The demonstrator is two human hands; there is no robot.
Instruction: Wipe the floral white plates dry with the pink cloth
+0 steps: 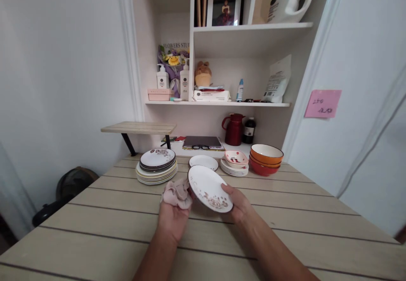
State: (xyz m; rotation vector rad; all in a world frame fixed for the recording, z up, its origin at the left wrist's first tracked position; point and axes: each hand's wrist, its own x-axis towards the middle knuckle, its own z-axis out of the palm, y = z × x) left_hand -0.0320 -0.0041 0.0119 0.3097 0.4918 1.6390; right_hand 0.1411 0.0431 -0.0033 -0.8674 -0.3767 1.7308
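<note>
My right hand (238,204) grips the right edge of a white plate (207,185) with a dark rim and brown flower print, thumb on its face. The plate is held tilted above the table. At its left edge, my left hand (174,218) is closed around a crumpled pale pink cloth (177,193); its fingertips are hidden by the cloth. Just behind the held plate, another white plate (203,161) lies on the table. To the left stands a stack of plates (157,159), the top ones dark-rimmed with the same flower print.
Small dishes (234,158) sit on small plates (234,171) at the right, beside stacked orange and red bowls (265,162). A raised wooden shelf (138,127) overhangs the table's back left. Behind are a laptop (202,141), a red jug (234,129) and a dark bottle (249,130).
</note>
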